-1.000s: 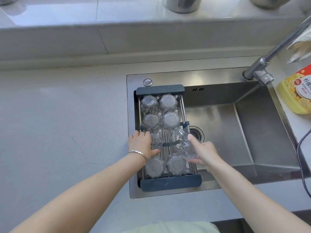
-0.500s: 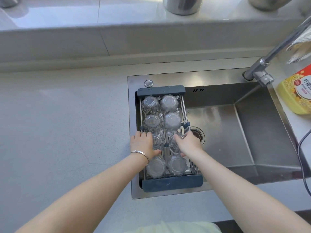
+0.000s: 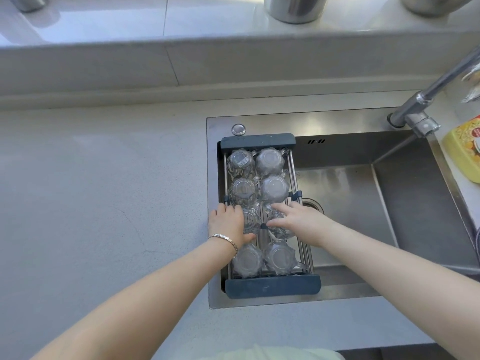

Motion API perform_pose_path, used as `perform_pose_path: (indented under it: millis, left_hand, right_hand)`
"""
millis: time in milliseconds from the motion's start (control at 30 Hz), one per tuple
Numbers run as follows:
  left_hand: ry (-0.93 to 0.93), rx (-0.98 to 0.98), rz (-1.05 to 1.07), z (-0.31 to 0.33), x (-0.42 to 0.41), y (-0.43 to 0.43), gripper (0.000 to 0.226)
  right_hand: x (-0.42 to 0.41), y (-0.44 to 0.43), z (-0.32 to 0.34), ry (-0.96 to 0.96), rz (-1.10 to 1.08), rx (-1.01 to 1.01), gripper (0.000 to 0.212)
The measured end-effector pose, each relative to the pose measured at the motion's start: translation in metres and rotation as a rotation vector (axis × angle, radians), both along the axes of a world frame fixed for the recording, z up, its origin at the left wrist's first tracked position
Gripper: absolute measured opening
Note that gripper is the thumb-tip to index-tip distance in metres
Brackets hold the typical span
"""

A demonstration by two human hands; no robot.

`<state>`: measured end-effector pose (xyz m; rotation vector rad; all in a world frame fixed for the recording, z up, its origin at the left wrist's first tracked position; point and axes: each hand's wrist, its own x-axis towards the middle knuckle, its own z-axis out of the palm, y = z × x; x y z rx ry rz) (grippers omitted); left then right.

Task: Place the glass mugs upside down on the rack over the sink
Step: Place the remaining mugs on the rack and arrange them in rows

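A dark-framed wire rack (image 3: 272, 287) spans the left part of the steel sink (image 3: 363, 203). Several glass mugs stand upside down on it in two columns. My left hand (image 3: 228, 224) grips the third mug of the left column (image 3: 250, 220) from its left side. My right hand (image 3: 301, 222) rests on the third mug of the right column (image 3: 280, 231), fingers spread over its top and side. Two mugs nearest me (image 3: 246, 259) (image 3: 279, 257) and the far mugs (image 3: 268, 161) stand untouched.
The tap (image 3: 426, 110) reaches over the sink's far right corner. A yellow detergent bottle (image 3: 462, 152) lies at the right edge. Grey worktop (image 3: 104, 203) lies to the left. Metal pots (image 3: 293, 6) stand on the sill behind. The drain (image 3: 313, 206) is beside the rack.
My right hand brought a mug from beside the rack over the sink onto the rack's right column and now rests on it, upside down. My left hand stayed on its mug.
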<state>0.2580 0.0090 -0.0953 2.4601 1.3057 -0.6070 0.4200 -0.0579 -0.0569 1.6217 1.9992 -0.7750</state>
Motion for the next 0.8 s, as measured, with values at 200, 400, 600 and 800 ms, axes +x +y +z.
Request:
perform_pose_path:
  millis: [200,400,600,800]
  left_hand:
    - [0.0,0.011,-0.005,0.0,-0.001,0.001,0.064]
    - [-0.017,0.008,-0.008,0.0,-0.001,0.001,0.063]
    - [-0.017,0.001,0.008,0.006,0.003,0.002,0.053]
    - [0.001,0.011,-0.003,0.008,0.008,0.002,0.06]
  right_hand:
    - [-0.005,-0.01,0.017,0.015,-0.086,0.126,0.071]
    - [-0.016,-0.023,0.041,0.076,-0.487,0.249,0.065]
    - [-0.022,-0.022,0.021,0.069,-0.796,0.243,0.066]
    - [-0.03,-0.015,-0.018,0.096,-0.766,0.223,0.065]
